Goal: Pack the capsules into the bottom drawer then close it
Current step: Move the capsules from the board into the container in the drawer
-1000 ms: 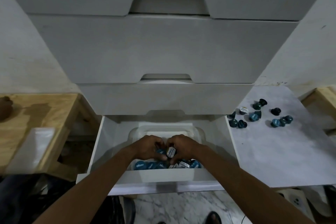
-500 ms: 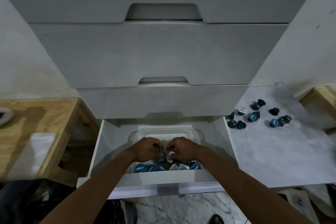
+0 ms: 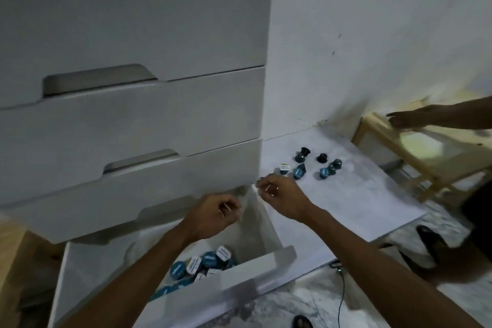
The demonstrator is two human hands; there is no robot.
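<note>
The white bottom drawer [image 3: 257, 270] stands pulled out, and several blue capsules [image 3: 206, 262] lie in a pale container inside it. More blue and dark capsules [image 3: 299, 171] are scattered on a white board [image 3: 346, 202] to the right of the drawer unit. My left hand [image 3: 218, 212] hovers above the drawer's back right corner, its fingers loosely curled and holding nothing. My right hand [image 3: 279, 194] reaches over the drawer's right wall, empty, with its fingertips just short of the nearest capsules on the board.
Two shut drawers [image 3: 133, 125] sit above the open one. Another person's hand [image 3: 415, 117] rests on a wooden stool [image 3: 426, 157] at the right. A dark shoe [image 3: 431, 242] and a thin cable [image 3: 342, 287] lie on the marble floor.
Both hands have lifted out of the drawer and moved right toward the board, leaving the capsules in the container. The view has swung right, and another person's hand has come into sight.
</note>
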